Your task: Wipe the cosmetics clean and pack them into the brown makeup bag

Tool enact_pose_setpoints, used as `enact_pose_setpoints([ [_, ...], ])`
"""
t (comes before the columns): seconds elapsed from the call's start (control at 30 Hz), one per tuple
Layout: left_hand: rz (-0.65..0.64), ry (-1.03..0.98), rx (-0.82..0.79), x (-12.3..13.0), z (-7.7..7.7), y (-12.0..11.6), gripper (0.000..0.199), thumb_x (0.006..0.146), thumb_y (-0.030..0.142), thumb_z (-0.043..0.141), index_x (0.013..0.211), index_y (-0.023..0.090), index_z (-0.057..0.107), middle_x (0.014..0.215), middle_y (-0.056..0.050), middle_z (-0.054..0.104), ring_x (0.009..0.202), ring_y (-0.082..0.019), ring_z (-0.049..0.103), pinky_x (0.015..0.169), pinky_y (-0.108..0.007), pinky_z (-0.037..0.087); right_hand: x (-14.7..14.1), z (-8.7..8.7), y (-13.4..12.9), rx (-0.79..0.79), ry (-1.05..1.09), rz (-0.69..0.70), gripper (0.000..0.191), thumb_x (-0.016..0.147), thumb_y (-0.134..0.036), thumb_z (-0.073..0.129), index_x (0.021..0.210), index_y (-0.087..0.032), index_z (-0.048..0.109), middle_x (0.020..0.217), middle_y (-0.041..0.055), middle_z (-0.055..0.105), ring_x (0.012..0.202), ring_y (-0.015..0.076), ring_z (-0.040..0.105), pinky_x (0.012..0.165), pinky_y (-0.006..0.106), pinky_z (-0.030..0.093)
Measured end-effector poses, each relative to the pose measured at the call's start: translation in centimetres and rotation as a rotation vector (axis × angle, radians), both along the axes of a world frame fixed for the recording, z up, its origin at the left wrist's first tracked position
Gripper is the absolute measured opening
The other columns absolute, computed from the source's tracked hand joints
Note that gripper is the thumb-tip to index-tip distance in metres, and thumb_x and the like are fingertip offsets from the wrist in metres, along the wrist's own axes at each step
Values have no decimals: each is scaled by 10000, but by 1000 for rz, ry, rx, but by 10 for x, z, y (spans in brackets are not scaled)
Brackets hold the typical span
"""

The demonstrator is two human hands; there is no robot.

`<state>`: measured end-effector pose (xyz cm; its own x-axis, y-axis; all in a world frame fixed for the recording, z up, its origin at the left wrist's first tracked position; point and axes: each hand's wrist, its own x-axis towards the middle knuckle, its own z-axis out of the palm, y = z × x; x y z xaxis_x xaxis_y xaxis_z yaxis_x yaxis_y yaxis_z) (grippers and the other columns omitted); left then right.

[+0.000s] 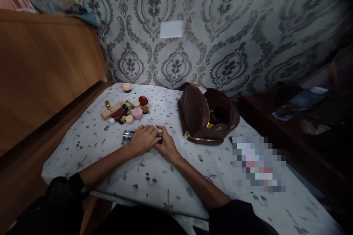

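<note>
Near the middle of the cloth-covered table, my left hand (143, 138) wraps round a small dark cylindrical bottle (128, 135), whose shiny end sticks out to the left. My right hand (166, 144) meets it at the bottle's other end, its fingers bent round a dark part there. Beyond my left hand lies a group of cosmetics, with a pink round jar (137, 113), a beige tube (110, 111), a dark red item (119, 113) and a red round case (143, 100). An open brown bag (194, 114) rests to the right of my hands.
A peach-lidded jar (127, 87) stands at the table's back left. Right of the bag is a blurred-out flat object (256, 165). A wooden cabinet (49, 55) borders the left side, a patterned wall (176, 3) the back, and dark furniture (278, 136) the right.
</note>
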<state>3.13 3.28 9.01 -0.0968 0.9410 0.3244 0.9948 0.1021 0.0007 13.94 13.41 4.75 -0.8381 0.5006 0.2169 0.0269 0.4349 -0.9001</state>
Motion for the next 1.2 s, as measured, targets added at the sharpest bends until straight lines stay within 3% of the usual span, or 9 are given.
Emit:
enact_pose_setpoints([
  [0.13,59,101,18,2,-12,-9,286,984,367,388,946,169,590,894,-95,624,865,-245,563,766,-395,377,0,0,0,18,-14,4,634,710,-196,633,1297,-209,393,894,7,720,833,199,650,808,332,464],
  [0.27,71,125,16,-5,-12,-21,306,988,378,377,926,178,600,876,-82,636,849,-236,562,743,-383,359,2,1,-1,16,-13,41,593,725,-226,657,1273,-217,430,909,4,725,816,186,640,806,325,460],
  [0.53,234,-35,39,-38,-8,-42,364,990,337,321,793,187,588,785,-67,627,784,-209,552,733,-344,366,0,-3,2,-31,-1,73,393,711,-287,714,1079,-227,593,940,13,719,873,200,648,821,335,475],
  [0.7,302,-134,55,-55,-10,-62,395,997,354,258,779,204,550,807,-53,606,778,-187,542,725,-311,384,0,-2,2,42,-27,66,246,716,-291,704,946,-210,678,860,15,692,822,199,615,752,308,459],
  [0.9,383,-229,100,-64,-16,-70,368,994,370,245,859,210,548,876,-56,640,865,-195,586,781,-300,414,0,-2,2,68,-17,59,241,724,-266,691,958,-205,688,824,8,667,784,187,587,731,296,441],
  [1.2,583,-243,2,-69,-16,-76,407,983,410,246,825,220,568,783,-56,676,766,-214,633,670,-287,389,2,2,1,174,18,87,219,712,-173,661,929,-203,669,899,28,613,785,167,564,724,284,452],
])
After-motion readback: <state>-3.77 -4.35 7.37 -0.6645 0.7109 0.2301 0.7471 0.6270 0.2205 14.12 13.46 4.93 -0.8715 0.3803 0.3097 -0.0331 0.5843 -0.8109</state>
